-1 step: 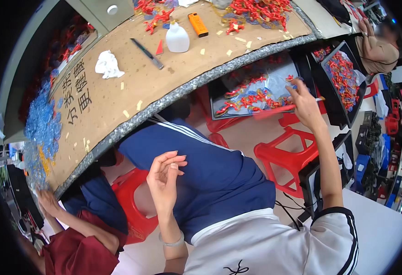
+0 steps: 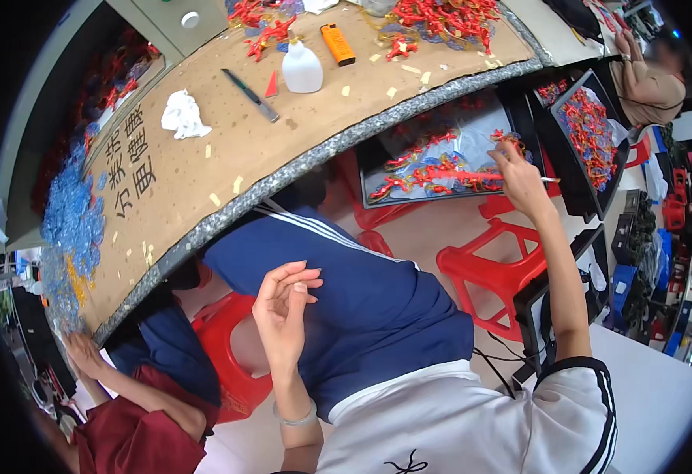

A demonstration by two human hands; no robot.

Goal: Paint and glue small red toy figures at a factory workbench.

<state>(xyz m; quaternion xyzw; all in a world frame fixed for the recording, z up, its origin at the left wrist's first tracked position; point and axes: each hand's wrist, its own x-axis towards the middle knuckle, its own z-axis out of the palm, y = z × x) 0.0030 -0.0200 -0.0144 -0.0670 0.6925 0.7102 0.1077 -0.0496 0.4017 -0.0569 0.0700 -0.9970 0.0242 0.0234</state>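
My right hand is closed around a slim red stick with a pale end beyond the hand. It is over the near right part of a black tray of small red, blue and yellow plastic figures, its fingertips close to a few of them. Whether the fingers touch those pieces, I cannot tell. My left hand hovers above my blue trousers, fingers curled and thumb against them; anything pinched there is too small or hidden to make out.
A brown-topped bench carries a white bottle, an orange box, a cutter knife, crumpled white tissue and piles of plastic pieces. Another filled black tray stands at right. Red stools and a co-worker's hands are nearby.
The red stick in my right hand has swung upward, now crossing over the tray's pieces rather than its front edge. My right hand has shifted slightly; my left hand keeps its place.
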